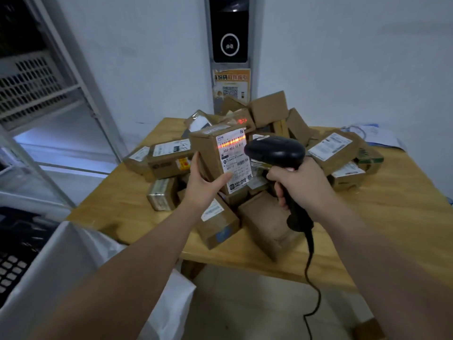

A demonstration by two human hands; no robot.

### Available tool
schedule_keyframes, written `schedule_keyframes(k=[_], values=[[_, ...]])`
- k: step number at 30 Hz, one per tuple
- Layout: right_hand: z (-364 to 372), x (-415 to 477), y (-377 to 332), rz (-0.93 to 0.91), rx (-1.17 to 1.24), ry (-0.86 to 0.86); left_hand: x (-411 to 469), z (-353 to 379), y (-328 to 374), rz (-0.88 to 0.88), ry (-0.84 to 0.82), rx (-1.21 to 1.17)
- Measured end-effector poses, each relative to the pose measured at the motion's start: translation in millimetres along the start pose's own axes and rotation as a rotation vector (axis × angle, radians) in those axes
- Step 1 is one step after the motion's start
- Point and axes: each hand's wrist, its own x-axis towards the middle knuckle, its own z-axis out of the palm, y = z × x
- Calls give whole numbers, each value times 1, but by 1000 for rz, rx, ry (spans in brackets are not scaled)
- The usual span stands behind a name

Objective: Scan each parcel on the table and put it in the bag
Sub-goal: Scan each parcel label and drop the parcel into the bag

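My left hand [202, 181] holds a brown cardboard parcel [210, 149] upright above the pile, its white shipping label facing me. A red scan line glows across the barcode at the top of that label. My right hand [300, 182] grips the handle of a black barcode scanner [275, 150], whose head points at the label from the right. Several other brown parcels [267, 217] lie heaped on the wooden table [392, 229]. A white bag [81, 261] stands open at the table's near left corner, partly hidden by my left forearm.
The scanner's black cable [310, 271] hangs off the table's front edge to the floor. Papers [375, 134] lie at the table's far right. A metal shelf frame [81, 94] stands at the left, a wall panel [230, 33] behind the pile, and a keyboard [12, 268] at the lower left.
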Motion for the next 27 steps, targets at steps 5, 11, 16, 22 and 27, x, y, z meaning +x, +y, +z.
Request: schedule_keyframes(k=[5, 11, 16, 22, 27], values=[[34, -15, -22, 82, -47, -100, -1, -50, -20, 11, -42, 52], [60, -27, -16, 146, -79, -75, -3, -81, -49, 10, -17, 127], [73, -32, 6, 201, -93, -48, -10, -87, -69, 8, -57, 165], [85, -36, 32, 207, -60, -1, -18, -83, -84, -37, -86, 162], [105, -44, 68, 254, -23, 50, -20, -82, -95, -98, -68, 144]])
